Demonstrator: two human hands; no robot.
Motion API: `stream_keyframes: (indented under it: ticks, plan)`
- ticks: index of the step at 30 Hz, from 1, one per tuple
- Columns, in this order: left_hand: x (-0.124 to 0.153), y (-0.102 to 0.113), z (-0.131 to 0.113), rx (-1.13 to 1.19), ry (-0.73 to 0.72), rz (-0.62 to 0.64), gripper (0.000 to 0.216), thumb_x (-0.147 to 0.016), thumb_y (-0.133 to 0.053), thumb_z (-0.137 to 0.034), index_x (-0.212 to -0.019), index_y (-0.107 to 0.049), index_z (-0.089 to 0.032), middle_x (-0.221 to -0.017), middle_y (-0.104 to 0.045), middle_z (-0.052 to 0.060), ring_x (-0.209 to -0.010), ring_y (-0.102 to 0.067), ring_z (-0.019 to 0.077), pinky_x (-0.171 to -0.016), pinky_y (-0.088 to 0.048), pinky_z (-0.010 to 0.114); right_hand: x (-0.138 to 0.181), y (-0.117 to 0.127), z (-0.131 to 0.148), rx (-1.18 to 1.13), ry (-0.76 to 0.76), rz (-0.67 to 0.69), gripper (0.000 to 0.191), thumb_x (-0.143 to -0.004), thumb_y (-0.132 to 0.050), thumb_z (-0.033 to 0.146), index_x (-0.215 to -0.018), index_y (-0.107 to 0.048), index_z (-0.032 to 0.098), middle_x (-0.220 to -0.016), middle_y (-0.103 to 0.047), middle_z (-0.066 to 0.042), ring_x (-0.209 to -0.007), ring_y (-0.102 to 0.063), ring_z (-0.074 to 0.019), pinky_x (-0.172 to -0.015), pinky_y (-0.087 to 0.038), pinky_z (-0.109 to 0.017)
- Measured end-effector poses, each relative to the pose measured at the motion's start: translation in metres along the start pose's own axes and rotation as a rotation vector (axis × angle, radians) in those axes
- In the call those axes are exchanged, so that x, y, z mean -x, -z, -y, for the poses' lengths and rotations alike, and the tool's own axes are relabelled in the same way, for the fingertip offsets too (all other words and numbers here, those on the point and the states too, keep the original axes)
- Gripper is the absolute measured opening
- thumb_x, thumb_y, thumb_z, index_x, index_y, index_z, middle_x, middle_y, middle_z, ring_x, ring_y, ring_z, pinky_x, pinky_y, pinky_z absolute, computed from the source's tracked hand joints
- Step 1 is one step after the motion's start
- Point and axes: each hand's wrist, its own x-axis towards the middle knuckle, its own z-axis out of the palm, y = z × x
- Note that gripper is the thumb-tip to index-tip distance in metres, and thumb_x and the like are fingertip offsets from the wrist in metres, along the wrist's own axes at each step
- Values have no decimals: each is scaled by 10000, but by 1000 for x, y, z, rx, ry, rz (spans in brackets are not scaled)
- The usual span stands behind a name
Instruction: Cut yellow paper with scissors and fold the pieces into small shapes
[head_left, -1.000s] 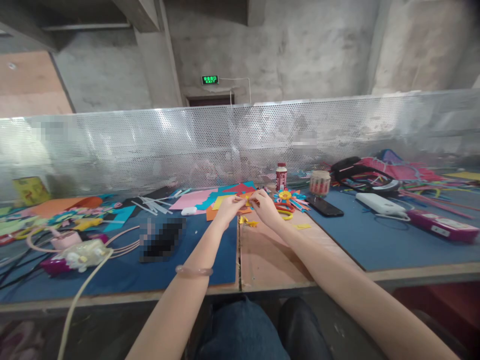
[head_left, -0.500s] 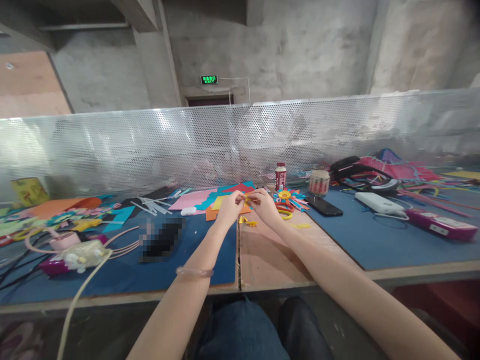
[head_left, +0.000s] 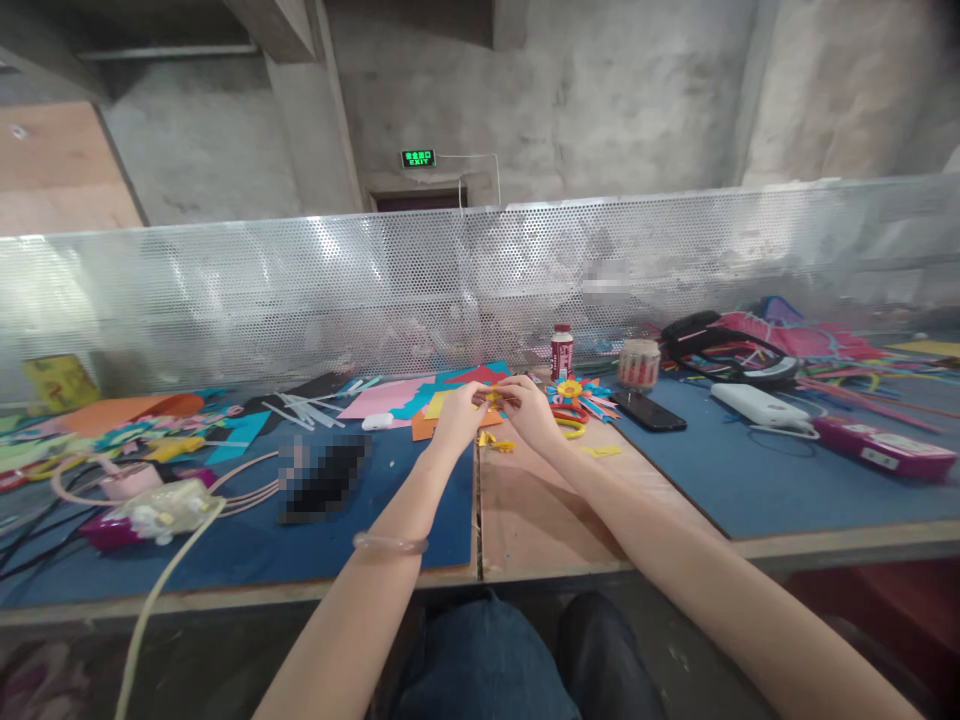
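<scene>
Between the fingertips of both hands is a small yellow paper piece (head_left: 493, 396), mostly covered by the fingers. My left hand (head_left: 463, 408) pinches its left side and my right hand (head_left: 525, 403) its right. Below them on the bare wood lie several curled yellow paper pieces (head_left: 496, 443). A paper flower (head_left: 570, 391) with a yellow centre and blue, red and pink petals sits just right of my right hand. Red-and-yellow scissor handles (head_left: 571, 426) show beside that hand. Coloured paper sheets (head_left: 390, 398) lie behind and left of my left hand.
A red bottle (head_left: 561, 353), a clear jar (head_left: 638, 365) and a black phone (head_left: 648, 411) stand or lie to the right. Farther right are a white power bank (head_left: 757, 406) and a purple box (head_left: 883, 447). Cables and a power strip (head_left: 142, 515) occupy the left. A perforated metal screen (head_left: 315, 290) runs behind.
Both hands stay in nearly the same place. The fingers have shifted slightly, and a little more of the yellow paper shows between them.
</scene>
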Motion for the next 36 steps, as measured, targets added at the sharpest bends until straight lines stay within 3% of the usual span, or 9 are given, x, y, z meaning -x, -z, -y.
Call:
stream_keyframes:
  ticks: [17, 23, 25, 29, 32, 36]
  plan:
    - [-1, 0, 0, 39, 31, -39, 137, -674, -589, -152, -811, -590, -160, -812, -640, 60, -757, -595, 161, -701, -459, 280, 2, -2, 2, -38, -14, -16, 205, -713, -496, 92, -842, -635, 168, -925, -516, -76, -830, -536, -156, -691, -502, -285]
    - [-2, -2, 0, 20, 44, -79, 158, -669, -537, -71, -799, -563, -158, -789, -631, 34, -735, -590, 131, -683, -463, 258, 2, -5, 0, -92, -95, -51, 157, -704, -541, 168, -842, -617, 174, -956, -504, -74, -784, -550, -146, -685, -497, -288]
    - [-2, -3, 1, 21, 42, -91, 167, -665, -531, -57, -800, -558, -152, -791, -629, 31, -734, -589, 124, -688, -464, 255, 3, -6, -2, -133, -153, -61, 226, -698, -555, 204, -921, -590, 192, -976, -508, -66, -730, -552, -130, -669, -494, -289]
    - [-3, -4, 0, 27, 37, -82, 140, -679, -542, -85, -805, -550, -145, -795, -624, 34, -728, -586, 118, -684, -465, 248, 3, -7, -2, -241, -253, -49, 431, -700, -537, 227, -1121, -450, 190, -803, -548, -12, -670, -534, -120, -666, -469, -290]
    - [-2, -4, -2, 17, 12, -43, 137, -690, -542, -103, -818, -552, -149, -787, -616, 30, -716, -581, 115, -654, -462, 233, 3, -7, 2, -253, -285, -45, 402, -694, -516, 222, -1085, -457, 152, -658, -494, 33, -616, -494, -112, -630, -439, -268]
    - [0, -4, -4, 2, -25, 1, 138, -701, -539, -113, -831, -556, -158, -779, -613, 21, -683, -577, 107, -617, -457, 221, 3, -6, 7, -243, -345, -43, 388, -671, -495, 199, -1055, -472, 152, -619, -450, 51, -569, -455, -104, -564, -410, -245]
